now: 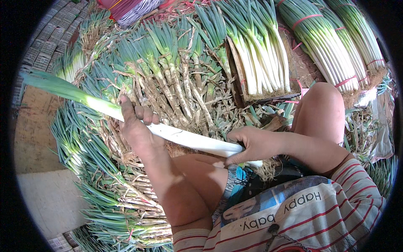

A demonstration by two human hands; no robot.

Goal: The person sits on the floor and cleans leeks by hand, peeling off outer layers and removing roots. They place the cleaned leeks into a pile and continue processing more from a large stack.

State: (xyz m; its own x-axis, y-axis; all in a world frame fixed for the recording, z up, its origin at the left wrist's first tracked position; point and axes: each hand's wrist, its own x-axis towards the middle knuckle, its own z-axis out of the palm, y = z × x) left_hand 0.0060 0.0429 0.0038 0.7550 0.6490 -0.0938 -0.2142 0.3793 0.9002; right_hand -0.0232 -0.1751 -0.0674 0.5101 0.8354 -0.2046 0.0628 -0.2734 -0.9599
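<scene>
A peeled leek or large Welsh onion (192,140) with a clean white shaft lies across my lap, held in both hands. My left hand (137,124) is closed around the upper shaft, just below where the green leaves spread to the far left. My right hand (256,143) grips the root end, its thumb and fingers on either side of the shaft. Tangled roots (267,170) hang below that hand. Beyond the leek, close to my left hand, a heap of unpeeled stalks (170,85) carries dry brown skins and soil.
A wooden tray (234,60) holds several clean white stalks (252,66). To its right lie large bundles (321,47) tied with pink strips. Stripped dry leaves (226,110) litter the ground. More unpeeled stalks (141,217) lie at left. Another person's clothed leg (138,11) shows at the top.
</scene>
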